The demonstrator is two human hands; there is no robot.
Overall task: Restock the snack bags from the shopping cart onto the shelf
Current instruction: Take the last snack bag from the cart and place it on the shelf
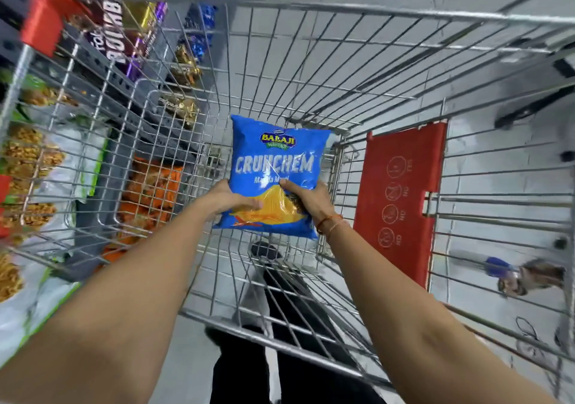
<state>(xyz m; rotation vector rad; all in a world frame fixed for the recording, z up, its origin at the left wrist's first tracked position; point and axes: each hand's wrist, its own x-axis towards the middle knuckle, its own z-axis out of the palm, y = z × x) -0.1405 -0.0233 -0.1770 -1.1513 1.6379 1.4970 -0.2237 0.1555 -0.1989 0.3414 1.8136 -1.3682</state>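
Note:
A blue snack bag marked "Crunchem" sits inside the wire shopping cart, held up over the cart's floor. My left hand grips its lower left edge. My right hand grips its lower right side, thumb on the front. Both forearms reach down into the cart from the near edge. No other bag shows in the cart. The shelf stands to the left, beyond the cart's side.
The shelf holds brown and purple packets, yellow snack bags and orange bags. A red child-seat flap hangs on the cart's right wall. A red corner guard caps the far left corner. Grey floor lies around.

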